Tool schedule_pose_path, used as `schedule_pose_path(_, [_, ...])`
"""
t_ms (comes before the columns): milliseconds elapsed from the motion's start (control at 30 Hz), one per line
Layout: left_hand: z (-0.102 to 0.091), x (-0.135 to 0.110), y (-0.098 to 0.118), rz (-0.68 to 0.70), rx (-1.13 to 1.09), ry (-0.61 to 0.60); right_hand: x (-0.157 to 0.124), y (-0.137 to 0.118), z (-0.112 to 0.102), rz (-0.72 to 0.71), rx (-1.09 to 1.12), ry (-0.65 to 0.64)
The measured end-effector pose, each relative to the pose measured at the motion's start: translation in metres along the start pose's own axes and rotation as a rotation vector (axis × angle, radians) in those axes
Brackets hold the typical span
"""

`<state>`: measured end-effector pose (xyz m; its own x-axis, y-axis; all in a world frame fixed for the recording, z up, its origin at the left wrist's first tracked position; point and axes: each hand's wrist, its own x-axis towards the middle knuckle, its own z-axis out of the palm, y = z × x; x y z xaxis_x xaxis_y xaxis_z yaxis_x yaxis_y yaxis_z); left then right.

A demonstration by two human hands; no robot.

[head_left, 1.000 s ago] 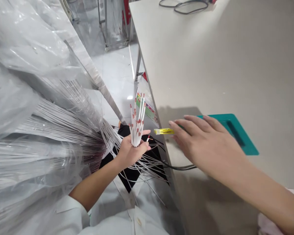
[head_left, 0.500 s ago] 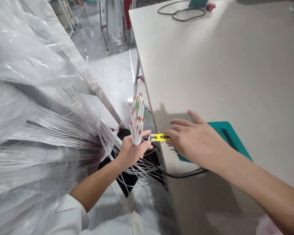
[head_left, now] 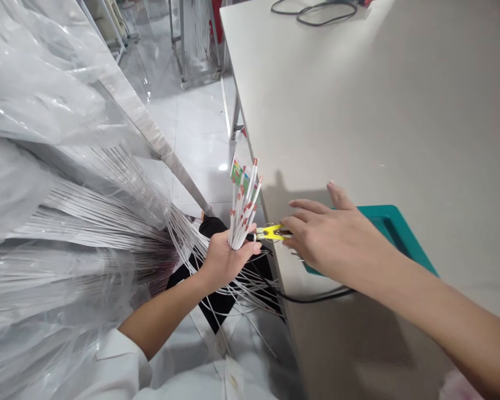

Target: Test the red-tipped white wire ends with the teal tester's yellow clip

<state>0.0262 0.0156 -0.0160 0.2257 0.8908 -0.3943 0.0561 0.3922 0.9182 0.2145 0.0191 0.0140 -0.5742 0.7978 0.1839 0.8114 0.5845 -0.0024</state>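
A bundle of white wires (head_left: pixel 245 211) is held in the closed left hand (head_left: pixel 223 258), just beyond the left edge of the pale table (head_left: pixel 358 111). The coppery-red ends are fanned out above the fist at uneven heights, and the bundle is tilted slightly to the right. The left thumb is pointed to the right.

A small yellow hand tool (head_left: pixel 270 232) is gripped at its right end by the bent fingers of the right hand (head_left: pixel 323 236), with one finger raised clear. The lower side of this grip is hidden. The tool's tip is brought close to the left thumb; whether a wire is caught in it cannot be told.

A teal tray (head_left: pixel 394 230) is partly covered by the right hand and forearm on the table. A black cable (head_left: pixel 316 299) is laid across the table's left edge, nearer than the tray, and another, a looped black cable (head_left: pixel 327 14), is seen at the far end. On the left, many white wire bundles (head_left: pixel 95 208) are wrapped in clear plastic sheeting (head_left: pixel 45 94). A wheeled metal rack (head_left: pixel 182 50) is seen at the far left of the table.
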Motion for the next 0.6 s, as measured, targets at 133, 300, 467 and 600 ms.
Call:
schedule_pose_path(133, [0.001, 0.000, 0.003, 0.006, 0.012, 0.016, -0.003, -0.002, 0.005, 0.022, -0.020, 0.017])
schedule_pose_path(300, [-0.001, -0.002, 0.002, -0.023, 0.033, 0.032, -0.005, -0.004, 0.011, 0.003, -0.067, 0.017])
schedule_pose_path(467, [-0.009, -0.005, -0.001, -0.033, 0.013, -0.004, -0.003, -0.005, 0.002, 0.023, -0.098, -0.032])
schedule_pose_path(600, [-0.015, -0.007, -0.001, -0.021, 0.039, 0.033, -0.002, -0.012, -0.007, 0.001, -0.057, 0.101])
